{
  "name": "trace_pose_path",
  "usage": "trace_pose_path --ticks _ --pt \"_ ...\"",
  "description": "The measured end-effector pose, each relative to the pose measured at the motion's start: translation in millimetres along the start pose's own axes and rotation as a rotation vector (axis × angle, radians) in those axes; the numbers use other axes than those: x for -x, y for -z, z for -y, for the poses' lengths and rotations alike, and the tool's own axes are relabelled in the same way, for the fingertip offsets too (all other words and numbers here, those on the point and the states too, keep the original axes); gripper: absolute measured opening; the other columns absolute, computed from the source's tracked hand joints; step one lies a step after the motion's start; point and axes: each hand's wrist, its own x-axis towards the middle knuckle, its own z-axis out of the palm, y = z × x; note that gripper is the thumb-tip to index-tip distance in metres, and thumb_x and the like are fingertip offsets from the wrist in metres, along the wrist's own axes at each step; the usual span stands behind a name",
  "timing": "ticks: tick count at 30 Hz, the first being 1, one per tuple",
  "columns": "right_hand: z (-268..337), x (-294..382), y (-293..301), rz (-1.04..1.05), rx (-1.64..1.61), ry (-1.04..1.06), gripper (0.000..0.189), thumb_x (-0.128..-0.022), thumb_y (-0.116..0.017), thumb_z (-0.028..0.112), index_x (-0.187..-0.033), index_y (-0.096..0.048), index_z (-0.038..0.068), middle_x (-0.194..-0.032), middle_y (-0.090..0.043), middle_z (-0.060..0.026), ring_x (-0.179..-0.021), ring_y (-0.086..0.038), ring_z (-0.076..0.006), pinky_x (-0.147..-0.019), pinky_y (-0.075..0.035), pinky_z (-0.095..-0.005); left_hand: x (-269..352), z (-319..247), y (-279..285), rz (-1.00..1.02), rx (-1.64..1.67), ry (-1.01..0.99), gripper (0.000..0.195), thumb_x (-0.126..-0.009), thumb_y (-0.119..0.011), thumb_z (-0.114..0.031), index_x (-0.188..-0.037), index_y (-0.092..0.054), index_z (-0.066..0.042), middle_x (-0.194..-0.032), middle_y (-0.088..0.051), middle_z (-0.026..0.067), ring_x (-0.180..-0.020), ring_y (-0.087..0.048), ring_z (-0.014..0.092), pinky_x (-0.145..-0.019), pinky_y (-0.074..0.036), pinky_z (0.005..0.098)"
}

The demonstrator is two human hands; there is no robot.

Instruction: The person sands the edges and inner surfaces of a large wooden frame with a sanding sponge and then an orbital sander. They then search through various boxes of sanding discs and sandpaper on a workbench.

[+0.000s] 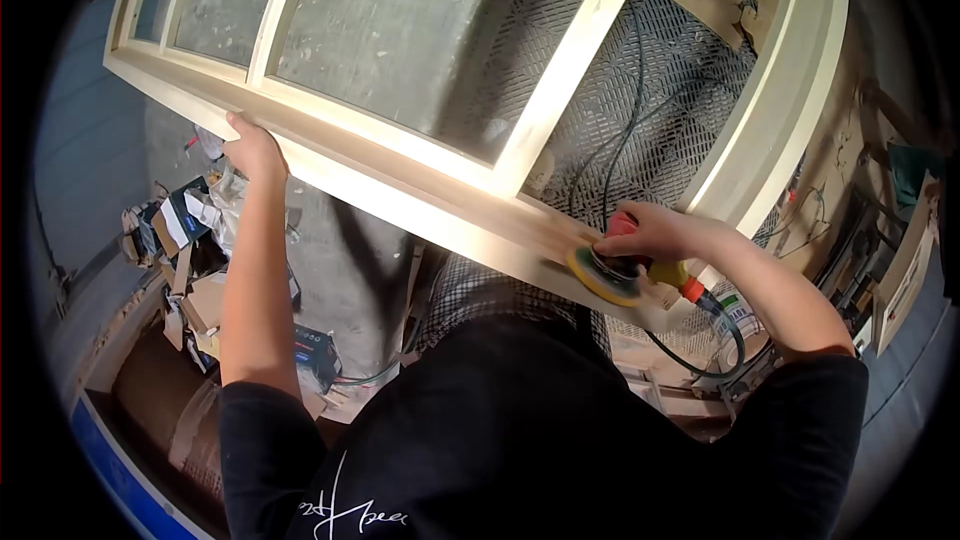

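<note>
A pale wooden frame (pixel 420 195) with inner crossbars (pixel 577 52) lies across the view before me, its long near rail closest to my body. My left hand (pixel 255 150) grips the outer edge of that rail on the left, thumb on top. In my right hand (pixel 660 232) is an air-powered orbital sander (pixel 611 274), held over the rail's right end. Its round yellow-edged pad sits tilted in view against the near face; whether the whole pad touches is hard to tell. A dark air hose (pixel 739 352) runs from an orange fitting at the sander's rear.
Below the frame are a concrete floor (pixel 375 22) and a patterned mat (pixel 660 67) with a thin hose across it. Cardboard boxes and plastic scraps (pixel 202 240) are heaped at left. A white bucket (pixel 735 315) stands at right, near boards (pixel 900 262).
</note>
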Motion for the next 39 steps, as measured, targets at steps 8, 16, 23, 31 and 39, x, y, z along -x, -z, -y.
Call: trace_pose_path --ticks 8,16,23,31,39 --pt "127 -71 9 0.027 0.184 0.312 0.056 -0.084 -0.074 0.05 -0.102 -0.066 -0.002 -0.095 -0.07 -0.0111 -0.083 -0.066 -0.0171 -0.072 -0.052 -0.0307 4 -2 -2 -0.037 0.012 0.002 0.072 -0.105 -0.041 -0.047 -0.126 -0.049 0.022 -0.129 -0.059 0.0387 -0.118 -0.061 0.047 -0.101 -0.048 0.0488" --pt "162 -82 10 0.059 0.204 0.344 0.057 -0.08 -0.074 0.055 -0.098 -0.074 0.001 -0.093 -0.073 -0.0119 -0.085 -0.068 -0.0197 -0.077 -0.054 -0.034 12 -13 2 -0.071 -0.032 0.056 0.065 -0.106 -0.037 -0.043 -0.126 -0.05 0.019 -0.128 -0.059 0.0391 -0.118 -0.059 0.049 -0.103 -0.045 0.0511" --pt "117 -44 3 0.063 0.068 0.127 0.053 -0.089 -0.078 0.051 -0.106 -0.06 0.004 -0.09 -0.063 -0.0004 -0.075 -0.059 -0.0085 -0.063 -0.05 -0.0258 6 -4 5 -0.114 -0.006 0.024 0.066 -0.105 -0.039 -0.041 -0.124 -0.054 0.021 -0.126 -0.061 0.0398 -0.117 -0.061 0.049 -0.101 -0.046 0.0491" --pt "209 -87 -16 -0.068 0.042 0.38 0.06 -0.081 -0.081 0.054 -0.111 -0.059 0.006 -0.102 -0.064 -0.0029 -0.089 -0.06 -0.0127 -0.08 -0.05 -0.0299 -4 4 0 -0.013 0.143 -0.024 0.063 -0.107 -0.037 -0.039 -0.12 -0.048 0.022 -0.119 -0.059 0.0417 -0.114 -0.059 0.052 -0.102 -0.045 0.0527" --pt "144 -31 -19 -0.106 -0.032 0.164 0.053 -0.085 -0.077 0.047 -0.112 -0.06 0.004 -0.101 -0.064 -0.0047 -0.096 -0.06 -0.0126 -0.083 -0.05 -0.0278 -5 4 0 0.039 0.239 0.021 0.058 -0.108 -0.041 -0.035 -0.125 -0.05 0.02 -0.128 -0.061 0.035 -0.116 -0.063 0.04 -0.1 -0.048 0.0454"
